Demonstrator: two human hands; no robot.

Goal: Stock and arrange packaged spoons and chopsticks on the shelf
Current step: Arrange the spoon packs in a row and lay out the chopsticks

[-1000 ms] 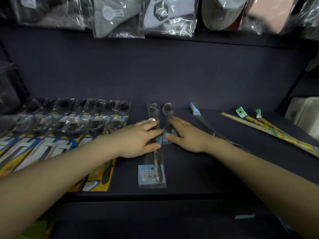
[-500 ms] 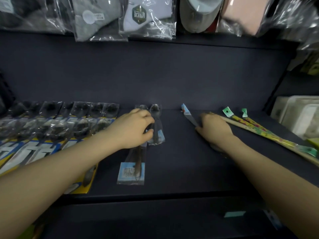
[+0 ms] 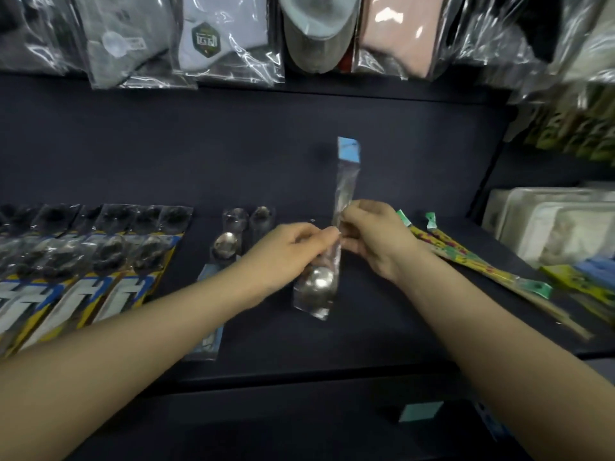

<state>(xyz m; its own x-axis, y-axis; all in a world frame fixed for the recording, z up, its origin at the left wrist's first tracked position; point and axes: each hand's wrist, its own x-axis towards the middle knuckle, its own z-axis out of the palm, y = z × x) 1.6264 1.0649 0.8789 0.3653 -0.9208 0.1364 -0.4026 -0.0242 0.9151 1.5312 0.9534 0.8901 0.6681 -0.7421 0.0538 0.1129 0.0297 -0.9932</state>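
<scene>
- Above the dark shelf (image 3: 382,327), near its middle, a packaged spoon (image 3: 336,234) stands nearly upright, bowl end down, blue header card up.
- Both hands pinch its clear sleeve at mid-length: left hand (image 3: 286,257) from the left, right hand (image 3: 372,237) from the right, fingers curled, forearms reaching in from below.
- Just left lie more packaged spoons (image 3: 233,241); further left, rows of yellow-carded utensil packs (image 3: 100,261).
- Packaged chopsticks (image 3: 466,261) lie at the right, behind the right wrist.
- Bagged garments (image 3: 226,38) hang overhead.
</scene>
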